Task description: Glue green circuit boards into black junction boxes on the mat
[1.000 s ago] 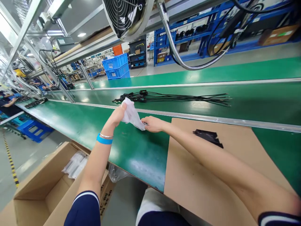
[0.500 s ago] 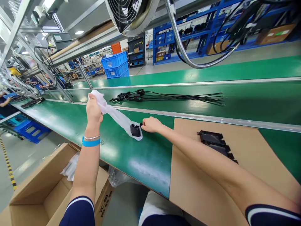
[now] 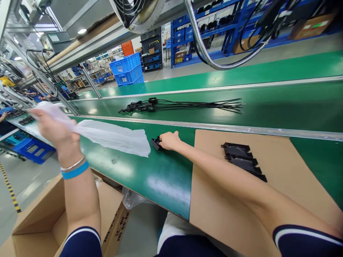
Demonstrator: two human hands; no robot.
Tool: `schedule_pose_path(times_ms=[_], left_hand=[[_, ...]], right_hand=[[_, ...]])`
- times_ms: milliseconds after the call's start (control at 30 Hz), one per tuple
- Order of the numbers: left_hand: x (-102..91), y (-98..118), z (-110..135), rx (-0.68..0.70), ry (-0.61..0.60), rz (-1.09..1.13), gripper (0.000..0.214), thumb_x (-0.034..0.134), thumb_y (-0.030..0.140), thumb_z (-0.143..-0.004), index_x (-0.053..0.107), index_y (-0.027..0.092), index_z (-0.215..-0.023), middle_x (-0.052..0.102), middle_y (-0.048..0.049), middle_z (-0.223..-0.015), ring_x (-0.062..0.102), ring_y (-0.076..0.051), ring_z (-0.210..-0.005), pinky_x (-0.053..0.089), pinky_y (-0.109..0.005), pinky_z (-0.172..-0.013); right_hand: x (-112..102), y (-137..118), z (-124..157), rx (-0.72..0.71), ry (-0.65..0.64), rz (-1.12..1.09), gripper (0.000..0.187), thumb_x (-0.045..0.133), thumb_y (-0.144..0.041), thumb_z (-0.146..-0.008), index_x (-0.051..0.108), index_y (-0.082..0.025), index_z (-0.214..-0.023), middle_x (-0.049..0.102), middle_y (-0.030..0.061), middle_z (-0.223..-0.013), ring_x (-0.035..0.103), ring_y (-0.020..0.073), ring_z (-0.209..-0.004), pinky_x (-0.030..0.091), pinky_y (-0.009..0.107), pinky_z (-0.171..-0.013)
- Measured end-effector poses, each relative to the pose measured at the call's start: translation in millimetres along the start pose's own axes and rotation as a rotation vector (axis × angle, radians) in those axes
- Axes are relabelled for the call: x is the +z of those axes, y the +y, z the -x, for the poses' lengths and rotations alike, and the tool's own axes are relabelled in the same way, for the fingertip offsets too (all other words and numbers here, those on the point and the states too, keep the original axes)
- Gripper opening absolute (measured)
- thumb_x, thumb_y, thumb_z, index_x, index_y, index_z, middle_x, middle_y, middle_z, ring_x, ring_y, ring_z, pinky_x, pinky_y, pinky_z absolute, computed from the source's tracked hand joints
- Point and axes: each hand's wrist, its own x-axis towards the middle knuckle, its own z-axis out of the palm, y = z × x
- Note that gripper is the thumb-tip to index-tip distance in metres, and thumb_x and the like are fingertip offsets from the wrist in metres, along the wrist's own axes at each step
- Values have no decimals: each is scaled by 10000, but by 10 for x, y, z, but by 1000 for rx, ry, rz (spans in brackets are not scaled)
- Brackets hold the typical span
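Observation:
My left hand, smeared by motion, grips one end of a thin white plastic bag. The bag stretches out to the right over the green work surface, its open end lying near the black part. My right hand is closed on a small black plastic part, just beyond the bag's mouth; the fingers hide some of it. Under my right forearm, several black plastic housings lie in a row on a flat cardboard sheet.
A bundle of black cables lies on the green belt behind a metal rail. An open cardboard box stands below at the left. A flexible metal conduit and a fan hang overhead. Blue crates stand farther back.
My left hand has pulled the bag away to the left, and the black part is now outside it. My right hand has stayed almost in place, holding the part.

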Motion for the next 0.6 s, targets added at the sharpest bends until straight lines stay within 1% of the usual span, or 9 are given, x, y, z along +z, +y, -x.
schedule_pose_path(times_ms=[67,133,167,267,300,367,433,500,600], left_hand=[[-310,38,90,54,168,-153,567,18,429,-1060,488,123,-1140,603,-65,-1204,553,-254,-1273,496,-476,-902],[-558,-50,449,181,223,-359,518,10,373,-1035,410,183,-1304,498,-45,-1421,410,-251,-1408,447,-509,-1008],[-645,-144,701,180,95,-480,529,70,455,-1016,363,200,-1374,447,-55,-1475,377,-252,-1426,432,-493,-1055],[-754,-514,1512,32,-392,-562,766,627,686,-709,570,152,-1255,681,-89,-1109,643,-316,-1069,533,-453,-912],[-749,-621,1742,-21,-649,-647,820,660,667,-683,549,155,-1314,682,-96,-1116,648,-312,-1052,528,-433,-901],[-707,-752,2076,-73,-1006,-782,706,656,634,-714,618,203,-1272,692,-89,-1077,661,-294,-991,515,-377,-837],[-683,-759,2238,-73,-1136,-853,454,589,596,-785,724,235,-1025,698,-71,-944,660,-267,-881,482,-326,-743],[-754,-678,2274,-103,-1112,-825,364,567,569,-793,692,230,-741,647,-47,-732,617,-237,-718,437,-302,-649],[-1067,-530,2290,-310,-1161,-583,368,646,550,-733,553,229,-577,508,-2,-572,499,-192,-563,397,-291,-567]], right_hand=[[-68,105,38,-53,-6,-2,356,598,-435,-950,626,-147,-1157,641,83,-1157,618,214,-1050,501,461,-951],[-187,229,144,-117,7,-20,297,575,-401,-960,651,-139,-1078,662,86,-1083,618,222,-1031,462,459,-963],[-262,311,239,-149,24,-37,260,544,-361,-969,663,-138,-1030,672,97,-1046,614,234,-1031,432,451,-966],[-477,642,764,-228,94,-100,250,442,-252,-963,676,-162,-963,687,126,-1035,586,263,-1062,351,399,-942],[-517,758,1023,-261,113,-120,252,434,-253,-959,675,-179,-969,688,116,-1050,579,256,-1056,343,383,-927],[-512,938,1623,-397,165,-177,246,443,-284,-955,677,-209,-949,691,86,-994,580,230,-961,344,374,-893],[-382,1029,2231,-482,163,-212,271,424,-287,-975,673,-230,-882,679,69,-872,561,217,-862,337,395,-870],[-144,1074,2715,-447,100,-205,301,380,-240,-1004,649,-229,-872,669,67,-851,543,204,-831,337,397,-852],[287,1160,3040,-289,154,-100,311,359,-154,-995,630,-211,-853,642,66,-833,536,204,-813,335,401,-834]])
